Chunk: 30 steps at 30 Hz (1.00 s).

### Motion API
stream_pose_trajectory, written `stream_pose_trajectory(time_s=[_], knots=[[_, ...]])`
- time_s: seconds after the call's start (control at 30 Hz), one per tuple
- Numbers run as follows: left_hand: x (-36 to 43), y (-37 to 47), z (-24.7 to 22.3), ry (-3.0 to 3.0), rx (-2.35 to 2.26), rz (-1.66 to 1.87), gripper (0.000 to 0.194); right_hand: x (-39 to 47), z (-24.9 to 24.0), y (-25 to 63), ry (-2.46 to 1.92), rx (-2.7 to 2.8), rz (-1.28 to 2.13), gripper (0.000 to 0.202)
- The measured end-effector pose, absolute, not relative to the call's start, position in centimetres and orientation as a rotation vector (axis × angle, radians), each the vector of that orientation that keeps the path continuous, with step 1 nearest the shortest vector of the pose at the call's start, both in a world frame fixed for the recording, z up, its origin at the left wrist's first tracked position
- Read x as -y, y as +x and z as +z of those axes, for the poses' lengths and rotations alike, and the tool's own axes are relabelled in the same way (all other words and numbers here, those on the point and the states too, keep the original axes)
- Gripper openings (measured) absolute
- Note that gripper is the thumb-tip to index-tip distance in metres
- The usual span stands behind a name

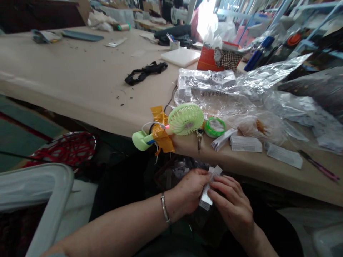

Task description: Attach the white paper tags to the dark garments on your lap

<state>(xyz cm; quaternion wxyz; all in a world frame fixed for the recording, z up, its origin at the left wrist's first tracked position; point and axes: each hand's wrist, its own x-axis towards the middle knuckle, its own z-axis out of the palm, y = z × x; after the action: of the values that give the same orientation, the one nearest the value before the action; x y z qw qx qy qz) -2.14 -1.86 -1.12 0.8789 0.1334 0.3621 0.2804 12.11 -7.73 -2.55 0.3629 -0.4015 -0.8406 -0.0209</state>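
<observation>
Low in front of the table edge, a small stack of white printed labels (206,196) is held between both hands. My left hand (191,191) closes on its left side, thumb near the top. The fingers of my right hand (233,203) press on it from the right. One strip at the top sits crosswise to the rest. On the table just above lie a fanned bundle of white strips (223,139), a printed label stack (245,144) and another label stack (284,155).
A green handheld fan (186,119) is taped at the table edge, beside a pointed metal tool (199,140) and a green round container (214,127). Clear plastic bags (217,92) cover the right side. Tweezers (318,166) lie far right. A black strap (146,72) rests further back.
</observation>
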Motion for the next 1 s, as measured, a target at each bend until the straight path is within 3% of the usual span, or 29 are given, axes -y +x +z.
stream_pose_trajectory(time_s=[0.3,0.63,1.0], knots=[[1.99,-2.55,-1.22,0.271,-0.797,0.635,0.012,7.62,-2.83,12.47,-1.015,2.295,-0.015,0.024],[2.25,-2.59,-1.43,0.26,-0.746,0.609,0.027,7.68,-2.79,12.29,-1.043,2.317,0.034,0.022],[2.47,-2.47,-1.31,0.206,-0.885,0.621,0.008,7.78,-3.09,12.45,-0.999,2.329,0.094,0.024]])
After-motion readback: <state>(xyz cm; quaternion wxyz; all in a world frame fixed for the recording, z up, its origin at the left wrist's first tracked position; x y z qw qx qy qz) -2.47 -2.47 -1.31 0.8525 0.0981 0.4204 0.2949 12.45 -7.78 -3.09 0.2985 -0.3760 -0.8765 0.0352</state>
